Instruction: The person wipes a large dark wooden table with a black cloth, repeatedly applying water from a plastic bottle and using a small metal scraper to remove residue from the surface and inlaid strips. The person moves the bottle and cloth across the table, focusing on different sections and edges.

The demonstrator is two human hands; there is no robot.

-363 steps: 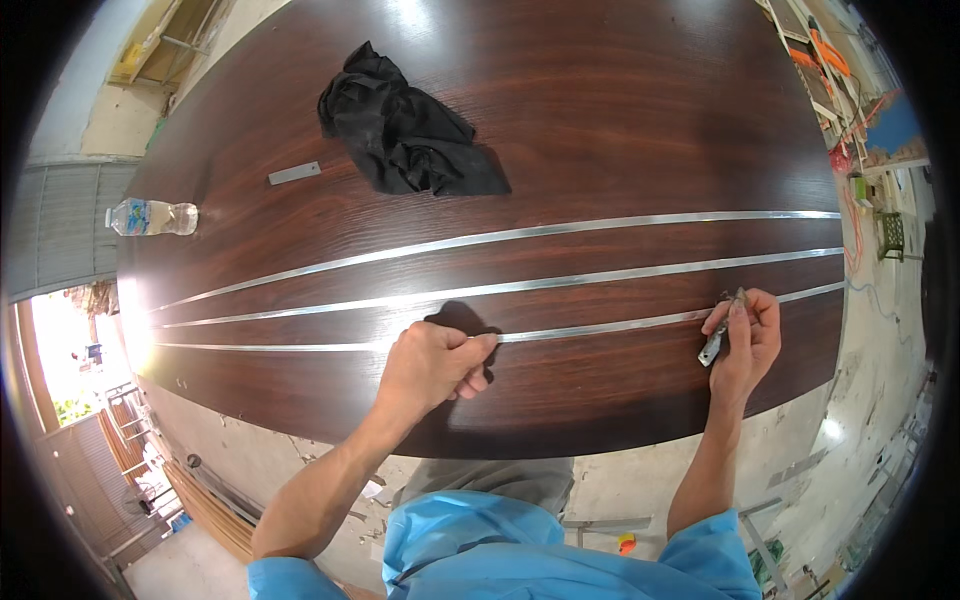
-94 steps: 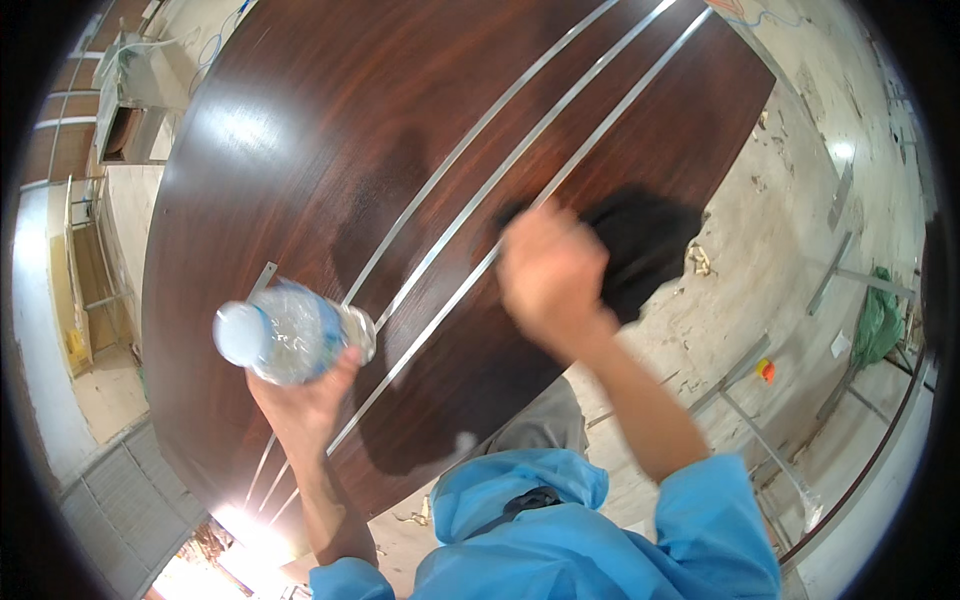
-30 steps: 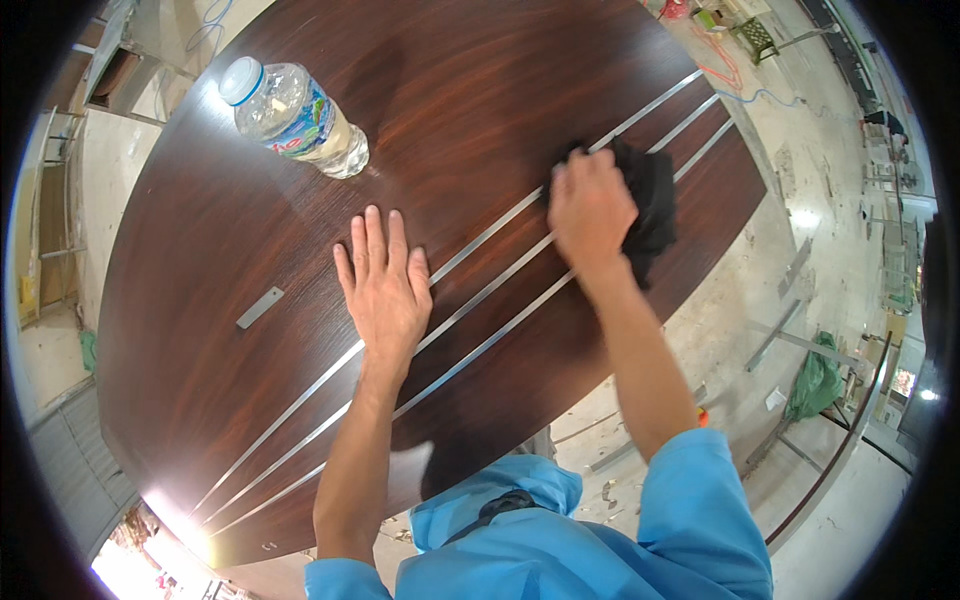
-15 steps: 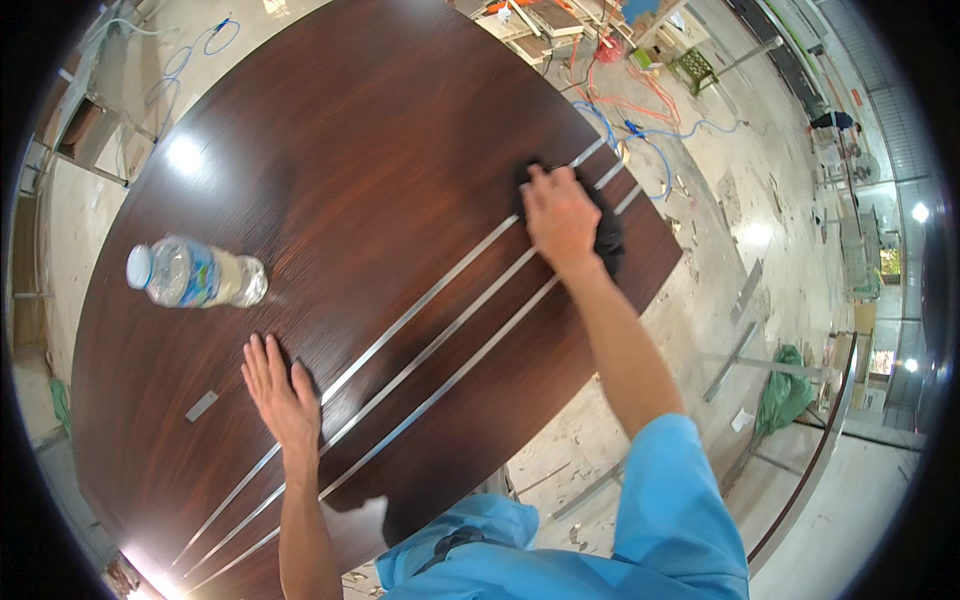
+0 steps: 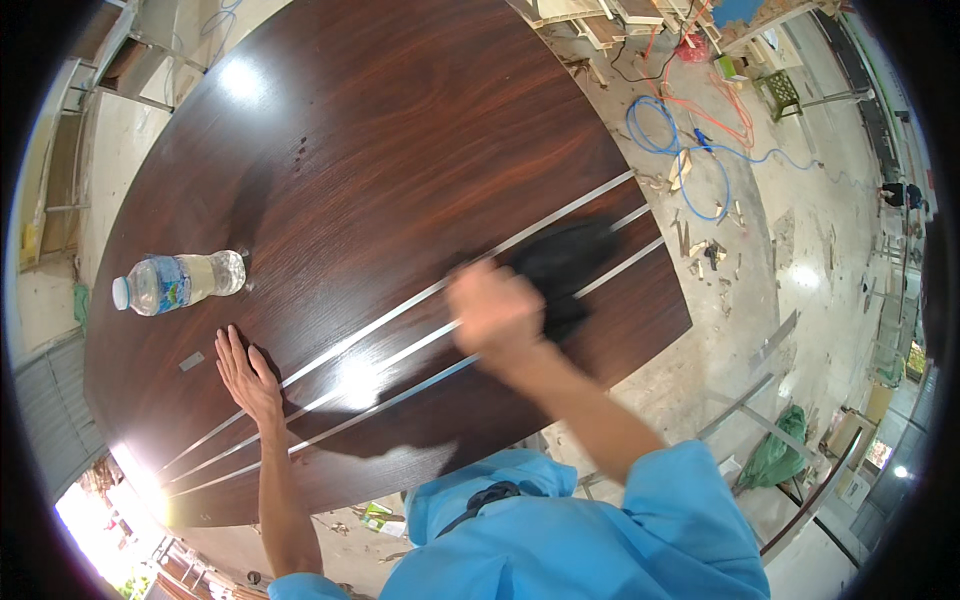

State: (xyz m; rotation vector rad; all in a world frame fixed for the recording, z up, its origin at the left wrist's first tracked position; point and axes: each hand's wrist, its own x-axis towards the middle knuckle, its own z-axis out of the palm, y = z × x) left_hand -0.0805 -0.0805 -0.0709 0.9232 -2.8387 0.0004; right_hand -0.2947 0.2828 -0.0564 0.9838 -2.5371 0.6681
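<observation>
A large dark brown wooden panel (image 5: 380, 150) with three thin silver inlay strips (image 5: 400, 305) lies flat below me. My right hand (image 5: 495, 310), blurred by motion, presses a black cloth (image 5: 565, 265) onto the strips near the panel's right end. My left hand (image 5: 245, 370) lies flat on the wood with fingers spread, at the near left. A clear plastic water bottle (image 5: 180, 282) with a blue label stands on the panel just beyond my left hand.
A small grey flat piece (image 5: 191, 361) lies on the panel left of my left hand. Beyond the panel's right end the floor holds a blue hose (image 5: 700, 160), an orange cable and wood scraps. A green bag (image 5: 775, 455) lies at the lower right.
My right hand and the cloth have slid back along the strips toward me. My left hand stays flat on the wood. Earlier the left hand set the bottle down.
</observation>
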